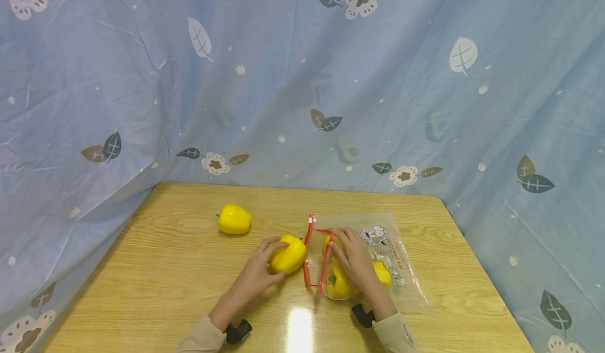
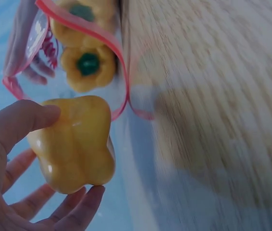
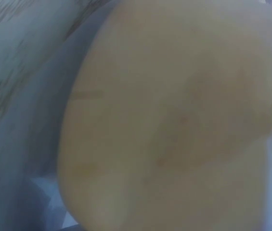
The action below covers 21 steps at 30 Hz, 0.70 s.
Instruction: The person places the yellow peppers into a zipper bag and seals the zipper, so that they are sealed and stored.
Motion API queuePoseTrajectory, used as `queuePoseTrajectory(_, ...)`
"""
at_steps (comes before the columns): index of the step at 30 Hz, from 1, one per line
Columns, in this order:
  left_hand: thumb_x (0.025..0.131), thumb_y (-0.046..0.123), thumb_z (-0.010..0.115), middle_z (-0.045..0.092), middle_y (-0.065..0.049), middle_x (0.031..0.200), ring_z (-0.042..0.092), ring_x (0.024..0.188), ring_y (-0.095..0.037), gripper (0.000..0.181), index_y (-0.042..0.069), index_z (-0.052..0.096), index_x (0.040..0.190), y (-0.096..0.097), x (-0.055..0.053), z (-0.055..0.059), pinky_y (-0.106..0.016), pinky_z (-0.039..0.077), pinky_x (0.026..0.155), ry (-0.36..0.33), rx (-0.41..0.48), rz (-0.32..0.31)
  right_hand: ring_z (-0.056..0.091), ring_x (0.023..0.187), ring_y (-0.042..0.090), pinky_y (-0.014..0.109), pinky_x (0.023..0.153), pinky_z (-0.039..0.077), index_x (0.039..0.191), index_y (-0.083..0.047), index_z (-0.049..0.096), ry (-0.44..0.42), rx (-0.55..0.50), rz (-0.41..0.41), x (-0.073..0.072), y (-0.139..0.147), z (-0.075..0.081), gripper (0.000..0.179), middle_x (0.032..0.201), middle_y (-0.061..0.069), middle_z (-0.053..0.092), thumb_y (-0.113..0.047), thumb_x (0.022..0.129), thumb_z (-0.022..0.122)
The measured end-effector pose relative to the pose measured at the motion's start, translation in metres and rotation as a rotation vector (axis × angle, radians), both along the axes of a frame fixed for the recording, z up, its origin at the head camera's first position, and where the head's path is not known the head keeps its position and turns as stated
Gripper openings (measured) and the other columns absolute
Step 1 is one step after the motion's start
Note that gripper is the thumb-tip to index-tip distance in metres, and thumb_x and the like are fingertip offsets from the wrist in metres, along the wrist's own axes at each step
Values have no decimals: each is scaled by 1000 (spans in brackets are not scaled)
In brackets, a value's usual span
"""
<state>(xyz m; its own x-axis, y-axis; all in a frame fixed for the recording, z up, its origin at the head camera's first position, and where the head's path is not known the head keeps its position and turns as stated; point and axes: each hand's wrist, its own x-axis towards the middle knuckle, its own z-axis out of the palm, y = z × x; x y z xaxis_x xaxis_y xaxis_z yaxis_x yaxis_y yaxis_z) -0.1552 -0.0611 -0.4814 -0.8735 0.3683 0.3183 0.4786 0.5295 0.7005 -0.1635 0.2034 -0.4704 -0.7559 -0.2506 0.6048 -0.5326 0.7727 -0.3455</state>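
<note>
Left side first: the blue curtain [image 1: 71, 106] hangs alongside the table [image 1: 142, 269], and a broad stretch of wood lies between the table's left edge and the first yellow pepper [image 1: 235, 219]. That pepper lies on its side, stem to the left, well in from the back edge, with wood on every side of it.

Next, nearer the front: the left hand [image 1: 257, 269] grips a second pepper [image 1: 288, 254], thumb on one side and fingers spread round the other. Its stem end points at the bag [image 1: 402, 284], just beside the mouth; I cannot tell whether the two touch. Wood separates both peppers, with room between them.

The bag's red rim [image 1: 307, 269] stands open towards the left, leaving a gap between its two sides. The right hand [image 1: 356, 258] pinches the rim's right side. Under and around that hand, peppers [image 1: 339, 282] sit inside the clear plastic; at least two green stems show from the left wrist. The right wrist view is mostly blurred yellow.

Farther right, the bag's printed end lies flat, and a strip of wood runs from it to the table's right edge.
</note>
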Motion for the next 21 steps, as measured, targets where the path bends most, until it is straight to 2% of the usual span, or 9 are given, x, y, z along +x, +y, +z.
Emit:
queuePoseTrajectory(14,75,14,75,41,-8,141,40,129,-26,54,16,53,124,18,-3,-2,-43,38,104,17,-39,-133,54,96,19,38,80,46,123,-20,57,-5,3,-2,0,1,-1,31,105,1,58,-28,92,56)
queuePoseTrajectory(21,77,15,74,39,-7,144,38,130,-25,54,18,52,126,27,-8,-8,-43,37,105,9,-54,-156,54,95,19,38,80,46,123,-20,57,7,4,0,-1,1,-2,32,105,1,58,-29,92,56)
